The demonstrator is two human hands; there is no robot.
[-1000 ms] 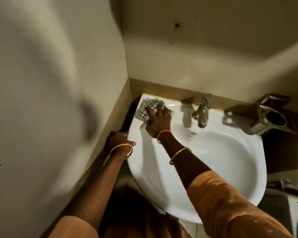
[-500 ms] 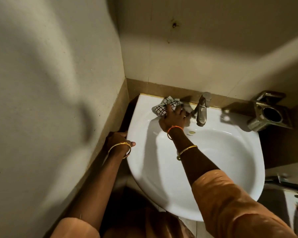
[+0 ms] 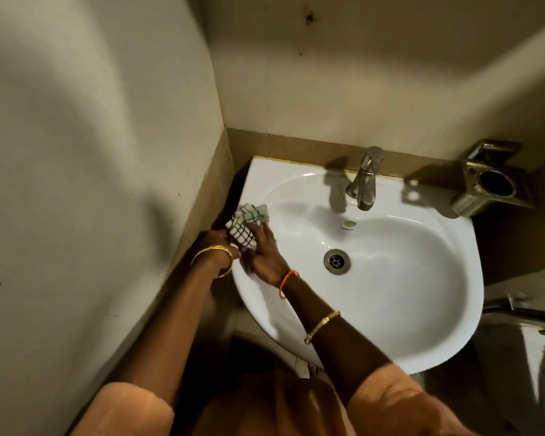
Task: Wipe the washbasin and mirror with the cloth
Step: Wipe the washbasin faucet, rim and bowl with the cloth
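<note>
A white washbasin [image 3: 422,294] fills the corner, with a steel drain [image 3: 336,261] in its bowl and a metal tap [image 3: 364,180] at the back rim. A crumpled white cloth with a dark check pattern [image 3: 247,226] lies on the basin's left rim. My right hand [image 3: 263,251] presses on the cloth and grips it. My left hand [image 3: 216,243] rests on the left edge of the basin, right beside the cloth and touching it. No mirror is in view.
Cream walls close in on the left and behind, with a brown tile band [image 3: 296,149] along the basin. A metal holder [image 3: 485,180] hangs on the wall at the right. A metal fitting [image 3: 523,313] juts out lower right.
My right hand has dragged the cloth from beside the tap at the back rim forward and left, to the left rim next to my left hand. The view has tilted down.
</note>
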